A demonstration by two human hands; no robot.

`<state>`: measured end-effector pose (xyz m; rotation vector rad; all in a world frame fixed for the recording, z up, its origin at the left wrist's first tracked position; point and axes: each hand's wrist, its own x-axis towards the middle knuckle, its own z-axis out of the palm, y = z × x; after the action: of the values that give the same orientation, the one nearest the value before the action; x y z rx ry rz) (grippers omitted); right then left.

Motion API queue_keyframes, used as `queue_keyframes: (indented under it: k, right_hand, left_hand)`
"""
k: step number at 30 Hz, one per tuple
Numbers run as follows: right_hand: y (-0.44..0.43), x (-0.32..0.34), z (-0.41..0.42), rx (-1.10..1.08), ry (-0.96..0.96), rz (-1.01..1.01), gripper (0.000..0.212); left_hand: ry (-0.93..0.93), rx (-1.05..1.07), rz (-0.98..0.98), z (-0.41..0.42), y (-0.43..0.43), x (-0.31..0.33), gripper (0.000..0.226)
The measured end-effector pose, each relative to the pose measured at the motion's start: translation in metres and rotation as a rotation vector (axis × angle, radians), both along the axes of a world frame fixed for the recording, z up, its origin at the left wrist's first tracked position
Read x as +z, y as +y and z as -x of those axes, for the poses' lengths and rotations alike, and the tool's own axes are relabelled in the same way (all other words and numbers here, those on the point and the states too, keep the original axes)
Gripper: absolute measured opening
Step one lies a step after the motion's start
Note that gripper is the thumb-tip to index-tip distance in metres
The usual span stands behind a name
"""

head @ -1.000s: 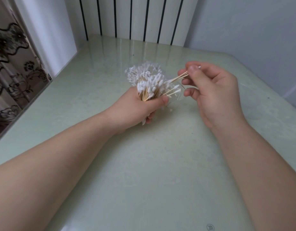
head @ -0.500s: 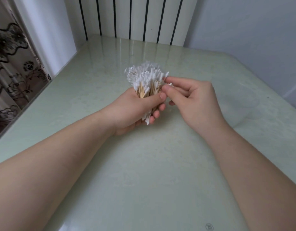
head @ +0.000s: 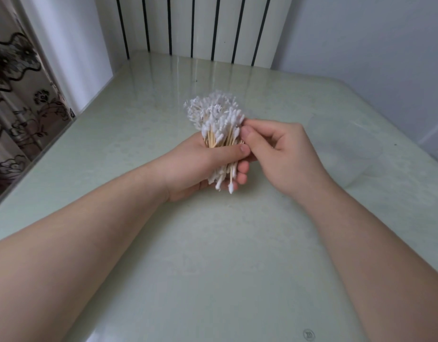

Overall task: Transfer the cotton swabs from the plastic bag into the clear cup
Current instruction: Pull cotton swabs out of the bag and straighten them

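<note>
Gripping the bundle of cotton swabs in your left hand above the pale green table, you had brought your right hand back against the bundle's right edge, where its grip, thumb against forefinger, pinched a few swabs just below their white tips. A second before, that hand had stood clear to the right with a small pick of swabs drawn out between its fingers; half a second before, it was already back at the bundle. Your left grip was wrapped round the wooden stems at mid-length, thumb across the front, cotton tips fanning out above and below the fist. The clear cup sat on the table to the right, beyond your right hand, faint against the surface; no swabs could be made out in it. The plastic bag could not be told apart from the bundle. By the look of it the transfer had hardly begun: nearly all the swabs remained in your left hand, and another pick was being taken.
</note>
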<state>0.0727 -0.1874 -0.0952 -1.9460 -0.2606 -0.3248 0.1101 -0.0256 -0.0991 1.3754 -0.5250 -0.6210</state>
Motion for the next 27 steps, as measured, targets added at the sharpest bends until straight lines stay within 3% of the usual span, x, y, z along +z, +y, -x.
queue_keyframes:
  k: [2, 3, 5, 7, 12, 14, 16, 18, 23, 25, 27]
  right_hand:
    - [0.0022, 0.0024, 0.0032, 0.048, 0.026, -0.018, 0.024]
    - [0.0031, 0.0034, 0.0053, 0.057, 0.055, 0.024, 0.038]
    - [0.0026, 0.0032, 0.0096, 0.078, 0.128, 0.166, 0.091]
    - [0.0046, 0.0019, 0.0101, 0.073, 0.122, 0.322, 0.114]
    - [0.0051, 0.0007, 0.0032, -0.108, -0.080, 0.406, 0.092]
    - [0.0038, 0.0018, 0.0041, -0.071, -0.048, 0.357, 0.104]
    - [0.0010, 0.0000, 0.0041, 0.015, 0.004, 0.379, 0.129]
    - [0.0025, -0.0002, 0.0039, 0.079, 0.069, 0.348, 0.137]
    - [0.0088, 0.0015, 0.0023, -0.028, -0.165, 0.481, 0.095]
    - [0.0090, 0.0032, 0.0033, -0.027, -0.151, 0.474, 0.096]
    - [0.0068, 0.0028, 0.0045, 0.035, -0.074, 0.468, 0.113]
  left_hand:
    - [0.014, 0.035, 0.011, -0.0009, -0.0007, -0.0001, 0.011]
    - [0.033, 0.049, 0.032, -0.0020, -0.0006, -0.0004, 0.010]
    - [0.115, 0.063, 0.082, -0.0033, 0.0002, 0.0007, 0.019]
    - [0.178, 0.049, 0.104, -0.0036, 0.0014, 0.0028, 0.027]
    - [0.206, 0.006, 0.063, -0.0041, 0.0019, 0.0049, 0.009]
    - [0.208, -0.012, 0.062, -0.0048, 0.0018, 0.0038, 0.008]
    - [0.216, -0.036, 0.070, -0.0041, 0.0014, 0.0034, 0.007]
    - [0.199, -0.035, 0.058, -0.0033, 0.0001, 0.0026, 0.010]
    - [0.184, 0.029, 0.037, -0.0020, -0.0033, 0.0038, 0.011]
    - [0.200, 0.028, 0.047, -0.0020, -0.0030, 0.0045, 0.010]
    - [0.224, 0.032, 0.070, -0.0001, -0.0029, 0.0059, 0.008]
